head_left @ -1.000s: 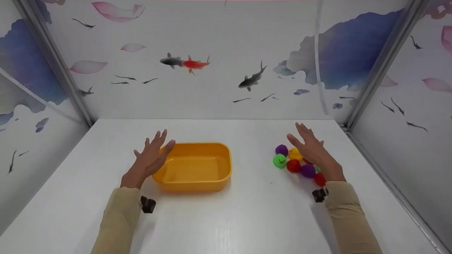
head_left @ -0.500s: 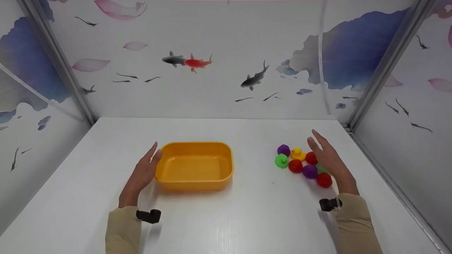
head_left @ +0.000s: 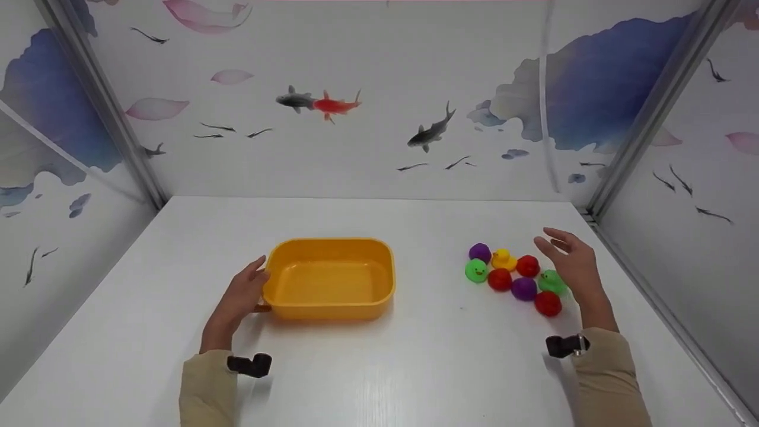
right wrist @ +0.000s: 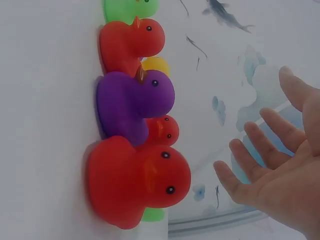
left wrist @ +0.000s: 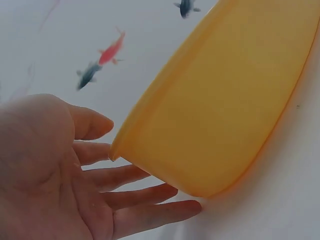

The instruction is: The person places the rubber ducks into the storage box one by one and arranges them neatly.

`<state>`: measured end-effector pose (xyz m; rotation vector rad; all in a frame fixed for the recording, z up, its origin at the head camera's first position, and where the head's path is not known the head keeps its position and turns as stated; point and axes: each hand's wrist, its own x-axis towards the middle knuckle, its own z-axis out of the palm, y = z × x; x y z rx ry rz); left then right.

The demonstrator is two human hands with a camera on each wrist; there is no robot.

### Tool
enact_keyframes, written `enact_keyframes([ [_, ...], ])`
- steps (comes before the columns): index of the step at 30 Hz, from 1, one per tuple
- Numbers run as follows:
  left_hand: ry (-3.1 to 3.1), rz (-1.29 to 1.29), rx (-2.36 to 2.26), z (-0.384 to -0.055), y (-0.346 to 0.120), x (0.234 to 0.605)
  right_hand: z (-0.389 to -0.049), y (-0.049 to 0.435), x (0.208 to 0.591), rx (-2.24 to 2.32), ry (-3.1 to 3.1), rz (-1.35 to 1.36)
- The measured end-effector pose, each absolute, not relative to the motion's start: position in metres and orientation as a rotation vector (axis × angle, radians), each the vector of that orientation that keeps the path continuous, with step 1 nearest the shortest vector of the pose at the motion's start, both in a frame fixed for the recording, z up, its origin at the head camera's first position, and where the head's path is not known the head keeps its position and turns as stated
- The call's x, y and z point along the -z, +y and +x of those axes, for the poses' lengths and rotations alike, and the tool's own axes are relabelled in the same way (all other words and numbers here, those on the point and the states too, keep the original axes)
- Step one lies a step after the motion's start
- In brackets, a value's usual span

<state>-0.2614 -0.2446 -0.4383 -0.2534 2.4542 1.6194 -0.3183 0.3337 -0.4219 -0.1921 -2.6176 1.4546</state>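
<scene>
Across the upper half of the head view, white wall panels [head_left: 356, 160] carry painted fish, petals and blue washes. Below them, the white bench [head_left: 415, 367] fills the middle and bottom of the frame. Left of centre on it stands an upright yellow-orange basin [head_left: 329, 312]. At the basin's left end is the left hand [head_left: 242, 290], its grip spread: fingers nearly straight, reaching to the basin's outer wall, thumb just beside the rim. How firmly the fingertips touch, I cannot tell. At the right of the frame hangs the right hand [head_left: 578, 261], its grip wide and loose, fingers slightly bent, holding nothing and apart from the toy ducks [head_left: 519, 287].

These eight sit clustered at middle right: an upper purple duck [head_left: 480, 253], a yellow duck [head_left: 504, 260] and an upper red duck [head_left: 528, 265] along the back; a left green duck [head_left: 476, 270], middle red duck [head_left: 500, 279], lower purple duck [head_left: 524, 289] and right green duck [head_left: 552, 281] nearer; and a front red duck [head_left: 548, 303] lowest.
</scene>
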Motion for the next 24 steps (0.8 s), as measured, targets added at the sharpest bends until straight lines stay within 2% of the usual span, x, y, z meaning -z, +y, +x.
enact_keyframes([
  [24,2.395,-0.209,-1.678,-0.26,-0.25,0.448,-0.32,0.374,0.457,-1.54,-2.907,-0.502],
])
